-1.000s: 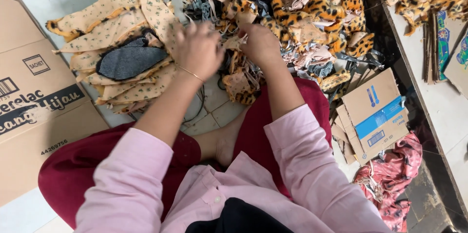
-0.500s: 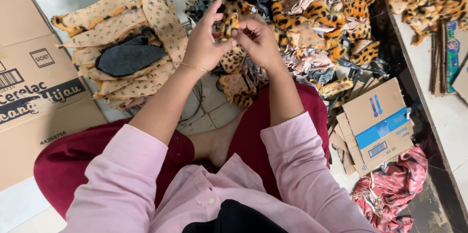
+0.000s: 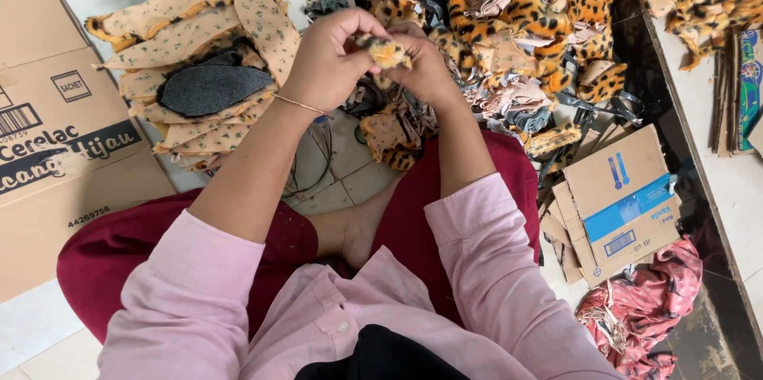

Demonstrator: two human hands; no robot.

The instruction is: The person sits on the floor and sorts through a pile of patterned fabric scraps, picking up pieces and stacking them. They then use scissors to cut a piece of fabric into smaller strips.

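- While the person sat cross-legged on the tiled floor (image 3: 350,177), the left hand (image 3: 330,58) and the right hand (image 3: 425,66) met above the lap, both pinched on a small orange-and-black leopard-print fabric scrap (image 3: 387,52).
- The scrap was held up between the fingertips of both hands, in front of a large heap of leopard-print and grey fabric offcuts (image 3: 524,22).
- A thin gold bangle (image 3: 298,103) circled the left wrist.
- To the left lay a stack of tan floral cloth pieces (image 3: 199,30) with a dark grey oval piece (image 3: 211,87) on top.
- A flattened brown cardboard box (image 3: 56,141) lay further left.
- A small blue-striped carton (image 3: 624,205) sat to the right, near a crumpled red printed cloth (image 3: 644,312).
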